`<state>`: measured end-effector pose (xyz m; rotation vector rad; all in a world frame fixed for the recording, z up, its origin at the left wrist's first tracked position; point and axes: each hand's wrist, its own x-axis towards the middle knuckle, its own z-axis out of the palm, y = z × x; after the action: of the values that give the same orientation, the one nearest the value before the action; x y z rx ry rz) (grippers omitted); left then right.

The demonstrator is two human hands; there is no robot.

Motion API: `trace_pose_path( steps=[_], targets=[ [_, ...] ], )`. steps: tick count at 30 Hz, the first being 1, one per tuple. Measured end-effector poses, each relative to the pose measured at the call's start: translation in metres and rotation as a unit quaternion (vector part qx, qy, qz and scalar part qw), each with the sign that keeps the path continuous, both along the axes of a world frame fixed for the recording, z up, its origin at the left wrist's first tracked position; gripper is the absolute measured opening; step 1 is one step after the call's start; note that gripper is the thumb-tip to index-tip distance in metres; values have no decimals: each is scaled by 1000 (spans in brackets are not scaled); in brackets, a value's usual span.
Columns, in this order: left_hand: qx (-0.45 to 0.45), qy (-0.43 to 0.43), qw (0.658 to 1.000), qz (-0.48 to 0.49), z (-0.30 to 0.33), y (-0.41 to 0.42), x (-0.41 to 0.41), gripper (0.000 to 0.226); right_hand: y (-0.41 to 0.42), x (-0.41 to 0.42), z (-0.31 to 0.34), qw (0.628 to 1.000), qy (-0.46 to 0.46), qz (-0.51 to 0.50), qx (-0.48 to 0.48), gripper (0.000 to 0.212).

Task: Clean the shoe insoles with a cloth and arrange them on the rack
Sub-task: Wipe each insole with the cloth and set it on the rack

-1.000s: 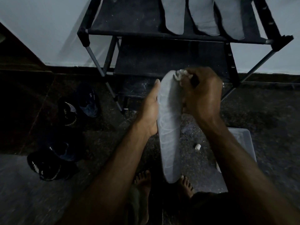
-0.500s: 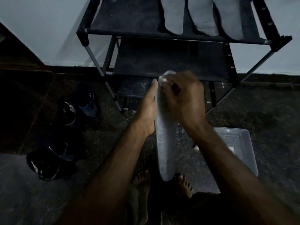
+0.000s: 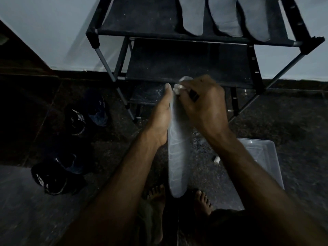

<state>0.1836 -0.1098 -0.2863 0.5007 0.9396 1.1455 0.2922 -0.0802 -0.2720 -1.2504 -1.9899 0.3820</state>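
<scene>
Since 0.5 s ago, right hand [image 3: 204, 105], clenched on what's prob. a cloth [image 3: 177, 87], stays at far tip of insole [image 3: 177, 157]; long axis runs toward feet. Left hand [image 3: 160, 118], fingers straight, braces its back.

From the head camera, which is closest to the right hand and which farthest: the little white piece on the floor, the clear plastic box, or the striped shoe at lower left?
Measured from the right hand, gripping a cloth:
1. Little white piece, on the floor just below the hand.
2. Clear plastic box, on the floor to the lower right.
3. Striped shoe, far off at the lower left.
</scene>
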Motion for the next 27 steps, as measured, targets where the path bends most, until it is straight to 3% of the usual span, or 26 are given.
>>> trace_pose_path(
  steps=[5, 10, 13, 20, 25, 27],
  targets=[
    [0, 12, 999, -40, 1, -1, 7, 61, 14, 21, -1, 996, 30, -88, -2, 17],
    [-2, 28, 1000, 5, -3, 2, -5, 65, -5, -1, 2, 999, -6, 37, -20, 15],
    [-6, 27, 999, 20, -3, 1, -8, 66, -4, -3, 5, 998, -19, 62, -22, 16],
    [5, 22, 1000, -14, -4, 1, 2, 62, 7, 12, 3, 998, 24, -49, -9, 14],
    [15, 7, 999, 28, -4, 2, -12, 70, -21, -9, 8, 996, 30, 69, -40, 12],
    [19, -5, 1000, 25, -3, 2, -14, 72, -20, -11, 7, 996, 11, 72, -43, 12]
  ],
)
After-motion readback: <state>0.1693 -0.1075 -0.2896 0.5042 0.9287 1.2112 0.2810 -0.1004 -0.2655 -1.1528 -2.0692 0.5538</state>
